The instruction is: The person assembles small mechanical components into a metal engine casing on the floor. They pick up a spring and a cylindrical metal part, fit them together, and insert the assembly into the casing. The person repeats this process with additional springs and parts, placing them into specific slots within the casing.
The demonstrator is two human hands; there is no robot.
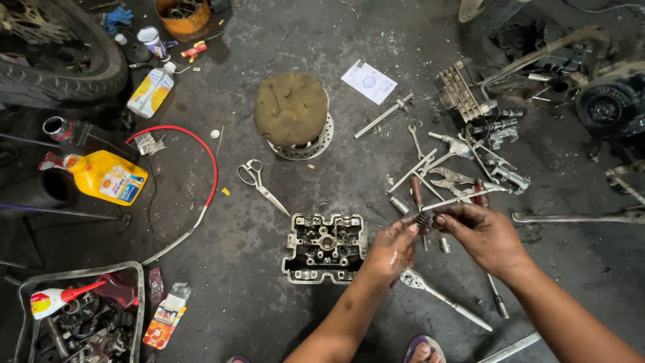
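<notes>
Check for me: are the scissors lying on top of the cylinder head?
No, the scissors lie on the floor, up-left of the cylinder head, apart from it.

The floor point(282, 40) is being lit evenly and softly from above, with only short, faint shadows being cast. The corners are being left dim. Straight lines are being bent outward near the edges by a wide lens. Detail is being kept sharp in the middle.

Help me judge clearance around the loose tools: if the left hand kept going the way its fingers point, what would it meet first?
Probably the small dark spring-like part pinched between the left hand and the right hand; beyond it, likely the pile of tools. Depth is unclear.
</notes>
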